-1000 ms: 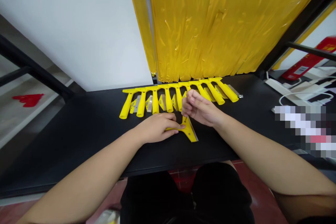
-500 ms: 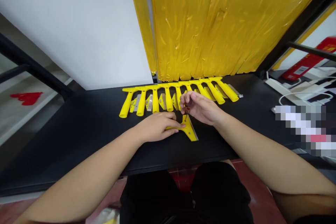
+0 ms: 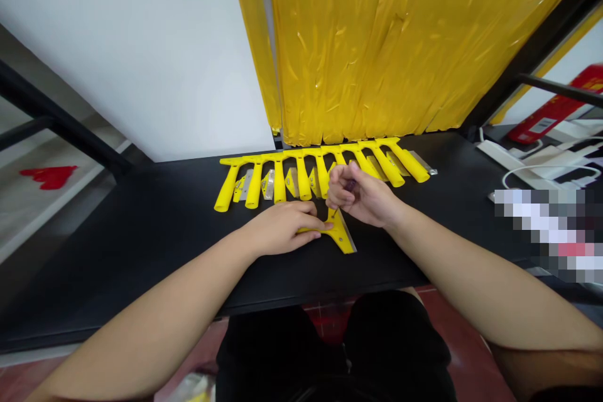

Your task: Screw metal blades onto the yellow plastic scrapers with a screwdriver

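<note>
A yellow scraper [image 3: 340, 239] with a metal blade edge lies on the black tabletop, its blade facing right. My left hand [image 3: 287, 226] is closed around its handle and presses it down. Over the scraper's head, my right hand [image 3: 355, 195] is curled around a small screwdriver [image 3: 335, 213], whose grip is mostly hidden by the fingers. The thin shaft points down at a screw in the upper part of the head. A second screw shows lower on the head. Behind both hands stretches a row of yellow scraper handles [image 3: 253, 185], with loose yellow plates and metal blades [image 3: 268, 184] between them.
The black table [image 3: 141, 245] runs across the view, backed by a white panel [image 3: 141, 44] and yellow plastic wrapping [image 3: 377, 44]. White power strips [image 3: 506, 163] with cables and a red box [image 3: 551, 113] sit at the right. Black frame bars [image 3: 70, 119] flank the table.
My right hand's fingers have turned and curled further around the screwdriver's grip. My left hand and the scraper have stayed where they were.
</note>
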The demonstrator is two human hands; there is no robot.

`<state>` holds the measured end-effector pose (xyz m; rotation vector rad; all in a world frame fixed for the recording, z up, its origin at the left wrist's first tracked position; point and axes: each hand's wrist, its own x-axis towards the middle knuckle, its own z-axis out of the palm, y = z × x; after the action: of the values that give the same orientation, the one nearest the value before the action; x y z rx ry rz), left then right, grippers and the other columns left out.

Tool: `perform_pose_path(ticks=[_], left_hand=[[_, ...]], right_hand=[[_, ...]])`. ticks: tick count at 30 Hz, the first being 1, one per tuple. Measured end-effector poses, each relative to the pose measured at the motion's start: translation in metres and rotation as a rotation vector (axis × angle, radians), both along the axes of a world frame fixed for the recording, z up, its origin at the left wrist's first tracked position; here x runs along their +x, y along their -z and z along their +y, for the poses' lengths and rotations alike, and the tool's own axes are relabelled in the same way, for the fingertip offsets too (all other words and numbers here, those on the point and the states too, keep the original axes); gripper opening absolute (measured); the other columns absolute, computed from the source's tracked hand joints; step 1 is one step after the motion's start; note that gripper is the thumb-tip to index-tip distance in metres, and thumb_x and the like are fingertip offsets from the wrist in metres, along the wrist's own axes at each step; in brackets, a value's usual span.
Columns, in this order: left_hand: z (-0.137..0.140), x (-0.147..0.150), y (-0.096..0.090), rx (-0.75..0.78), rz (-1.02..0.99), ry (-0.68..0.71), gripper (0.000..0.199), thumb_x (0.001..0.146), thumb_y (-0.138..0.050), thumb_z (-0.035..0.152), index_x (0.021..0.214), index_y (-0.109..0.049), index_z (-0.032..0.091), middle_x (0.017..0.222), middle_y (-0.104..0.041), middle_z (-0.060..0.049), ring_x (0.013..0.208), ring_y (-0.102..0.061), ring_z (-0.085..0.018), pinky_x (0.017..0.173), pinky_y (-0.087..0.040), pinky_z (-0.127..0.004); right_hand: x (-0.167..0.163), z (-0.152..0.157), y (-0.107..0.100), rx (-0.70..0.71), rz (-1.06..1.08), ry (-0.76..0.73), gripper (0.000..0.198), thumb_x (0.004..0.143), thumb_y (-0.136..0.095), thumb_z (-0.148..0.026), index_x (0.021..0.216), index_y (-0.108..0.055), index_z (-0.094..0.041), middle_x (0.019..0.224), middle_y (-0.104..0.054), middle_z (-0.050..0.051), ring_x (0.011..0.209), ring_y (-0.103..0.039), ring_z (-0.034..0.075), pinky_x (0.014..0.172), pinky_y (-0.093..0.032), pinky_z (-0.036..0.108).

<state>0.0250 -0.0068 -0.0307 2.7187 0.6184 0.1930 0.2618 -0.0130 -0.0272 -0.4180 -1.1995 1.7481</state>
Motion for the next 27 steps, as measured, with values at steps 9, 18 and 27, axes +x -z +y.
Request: perform_pose_path(ticks=[9,18,27], left_hand=[[0.0003,0.0,0.0002,-0.006,0.005,0.0,0.034,0.107,-0.059,0.032,0.138,-0.072,0.034,0.109,-0.069,-0.004,0.097,-0.067,-0.018,0.084,-0.055,-0.029],[0.0009,0.0001,0.0016,0.002,-0.03,0.013,0.032,0.107,-0.06,0.032,0.137,-0.073,0.034,0.106,-0.069,-0.003,0.094,-0.067,-0.017,0.082,-0.054,-0.029],[0.0007,0.0002,0.0021,0.008,-0.027,0.003,0.033,0.107,-0.059,0.034,0.138,-0.072,0.035,0.106,-0.068,-0.003,0.093,-0.067,-0.017,0.082,-0.054,-0.028]], right_hand=[[0.0013,0.0016,-0.0006,-0.019,-0.012,0.013,0.04,0.099,-0.067,-0.058,0.085,-0.062,-0.021,0.067,-0.046,-0.005,0.061,-0.043,0.012,0.07,-0.048,0.032],[0.0022,0.0021,-0.0017,-0.013,0.011,0.074,0.034,0.094,-0.077,-0.049,0.08,-0.064,-0.021,0.086,-0.055,0.0,0.081,-0.053,0.016,0.076,-0.05,0.031],[0.0009,-0.0002,0.0022,-0.036,0.02,0.044,0.032,0.093,-0.077,-0.051,0.095,-0.056,-0.027,0.075,-0.049,-0.005,0.067,-0.044,0.014,0.071,-0.044,0.03]])
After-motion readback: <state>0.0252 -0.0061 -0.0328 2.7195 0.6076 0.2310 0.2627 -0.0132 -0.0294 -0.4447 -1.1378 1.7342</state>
